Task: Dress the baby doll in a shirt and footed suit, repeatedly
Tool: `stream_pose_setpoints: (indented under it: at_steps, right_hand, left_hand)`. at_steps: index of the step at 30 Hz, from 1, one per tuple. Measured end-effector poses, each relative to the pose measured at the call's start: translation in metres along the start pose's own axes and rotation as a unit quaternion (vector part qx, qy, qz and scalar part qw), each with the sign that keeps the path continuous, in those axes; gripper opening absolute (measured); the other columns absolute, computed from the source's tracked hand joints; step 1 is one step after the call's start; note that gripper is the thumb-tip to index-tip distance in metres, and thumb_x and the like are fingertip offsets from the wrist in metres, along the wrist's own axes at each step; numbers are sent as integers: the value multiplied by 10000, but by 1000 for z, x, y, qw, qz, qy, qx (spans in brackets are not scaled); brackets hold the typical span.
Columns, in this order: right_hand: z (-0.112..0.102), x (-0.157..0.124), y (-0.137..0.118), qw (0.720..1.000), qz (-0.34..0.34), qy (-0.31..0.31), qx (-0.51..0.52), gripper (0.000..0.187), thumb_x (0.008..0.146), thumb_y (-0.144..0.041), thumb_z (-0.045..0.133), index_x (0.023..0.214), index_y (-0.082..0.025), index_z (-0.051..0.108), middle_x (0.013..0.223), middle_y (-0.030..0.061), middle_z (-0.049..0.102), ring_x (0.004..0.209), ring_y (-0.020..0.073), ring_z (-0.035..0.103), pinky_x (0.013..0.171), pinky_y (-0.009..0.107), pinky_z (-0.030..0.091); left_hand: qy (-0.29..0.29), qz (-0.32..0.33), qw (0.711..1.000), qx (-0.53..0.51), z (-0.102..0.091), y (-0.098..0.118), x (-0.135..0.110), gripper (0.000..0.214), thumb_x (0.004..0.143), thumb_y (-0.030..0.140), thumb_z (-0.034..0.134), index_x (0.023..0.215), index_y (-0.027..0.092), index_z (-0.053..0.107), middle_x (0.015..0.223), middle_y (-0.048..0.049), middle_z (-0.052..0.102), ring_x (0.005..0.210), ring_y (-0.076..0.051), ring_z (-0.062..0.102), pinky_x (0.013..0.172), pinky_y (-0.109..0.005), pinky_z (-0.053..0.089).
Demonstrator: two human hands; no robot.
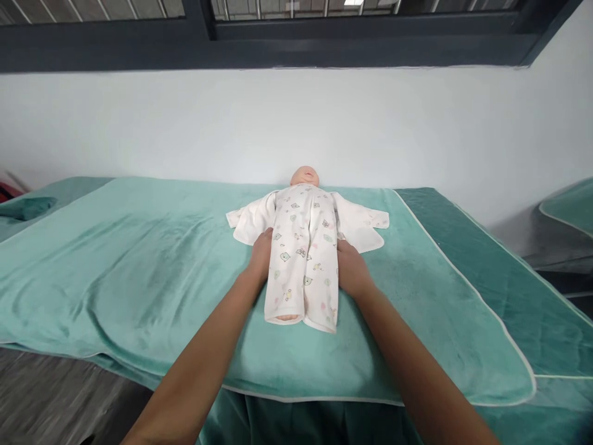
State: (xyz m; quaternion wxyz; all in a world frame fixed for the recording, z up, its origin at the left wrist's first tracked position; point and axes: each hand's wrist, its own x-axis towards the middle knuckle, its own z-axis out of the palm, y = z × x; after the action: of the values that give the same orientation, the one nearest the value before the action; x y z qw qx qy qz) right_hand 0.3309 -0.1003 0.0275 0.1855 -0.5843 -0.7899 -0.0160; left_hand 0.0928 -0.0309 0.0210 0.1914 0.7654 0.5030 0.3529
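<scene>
A baby doll (304, 175) lies on its back, its head by the wall. It wears a white top (257, 217) with sleeves spread out sideways and front flaps open. White baby trousers (303, 247) with small printed figures cover it from chest to feet; a bit of foot shows at the left cuff. My left hand (262, 254) curls around the trousers' left edge, about halfway down. On the opposite edge my right hand (353, 270) grips at nearly the same height. Cloth hides most fingertips of both hands.
A light green blanket (139, 266) with pale piping covers the bed beneath the doll. Darker green bedding (500, 284) shows at the right. Behind stands a white wall (185, 123) under a dark window frame (361, 52). Grey floor (50, 395) shows lower left.
</scene>
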Motion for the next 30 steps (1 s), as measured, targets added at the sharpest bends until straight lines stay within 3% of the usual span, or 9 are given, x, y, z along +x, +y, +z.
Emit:
stream_pose_setpoints:
  at_steps: [6, 9, 12, 14, 18, 20, 22, 26, 30]
  right_hand:
    - [-4, -19, 4, 997, 14, 26, 72, 228, 858, -58, 481, 847, -198, 660, 963, 76, 667, 949, 226, 581, 824, 322, 459]
    - [-7, -28, 2, 993, 21, 38, 109, 235, 861, -61, 460, 845, -201, 649, 954, 68, 667, 950, 222, 584, 833, 325, 463]
    - [-9, -29, 3, 984, 27, 34, 171, 209, 891, -117, 463, 846, -207, 647, 943, 56, 671, 939, 213, 600, 829, 326, 470]
    - [-10, -27, 12, 974, 45, 47, 219, 179, 923, -210, 487, 861, -216, 654, 924, 43, 677, 899, 204, 616, 819, 327, 481]
    - [-15, -19, 56, 960, 169, 156, 162, 219, 907, -330, 544, 1001, -187, 682, 1068, 108, 685, 1004, 248, 618, 926, 394, 477]
    - [-18, -14, 80, 947, 258, 169, 87, 315, 881, -363, 585, 1087, -141, 671, 1163, 173, 658, 1090, 295, 596, 978, 442, 454]
    - [-21, -7, 96, 937, 319, 140, 34, 405, 879, -424, 602, 1136, -115, 653, 1183, 204, 648, 1102, 321, 598, 963, 457, 457]
    - [-27, 7, 103, 929, 367, 55, -13, 473, 901, -533, 562, 1137, -133, 649, 1097, 196, 687, 1012, 325, 648, 854, 427, 477]
    - [-29, 18, 102, 921, 388, 9, 25, 352, 867, -481, 582, 1013, -171, 666, 1015, 162, 713, 948, 310, 660, 799, 394, 464]
  left_hand:
    - [-60, 92, 987, 113, -13, -4, -23, 211, 881, 237, 508, 769, 211, 684, 908, -92, 667, 916, -277, 573, 840, -411, 473]
    - [-74, 100, 988, 92, -18, -5, -30, 233, 845, 187, 491, 683, 210, 657, 830, -73, 657, 861, -246, 578, 791, -378, 476]
    - [-57, 45, 997, -6, -22, -8, -30, 229, 814, 170, 467, 673, 209, 643, 786, -36, 661, 827, -206, 600, 776, -335, 486]
    - [-11, -25, 996, -80, -24, -14, -28, 204, 799, 185, 474, 753, 208, 672, 836, -20, 697, 850, -192, 627, 805, -322, 497]
    - [125, -159, 969, -140, -26, -34, -17, 211, 785, 225, 495, 878, 198, 683, 911, -30, 726, 879, -193, 655, 822, -317, 517]
    - [174, -179, 963, -102, -29, -46, -9, 215, 782, 218, 487, 895, 197, 669, 934, -41, 717, 888, -195, 652, 833, -323, 521]
    - [202, -182, 962, -34, -31, -56, 0, 228, 784, 209, 488, 933, 194, 660, 1011, -63, 706, 947, -205, 645, 894, -341, 515]
    - [205, -208, 951, 103, -34, -65, 13, 263, 836, 271, 521, 1041, 171, 652, 1147, -130, 674, 1125, -275, 598, 1006, -415, 478]
    - [191, -250, 930, 193, -30, -58, 15, 379, 866, 410, 578, 1146, 163, 640, 1259, -175, 625, 1241, -367, 524, 1036, -506, 445]
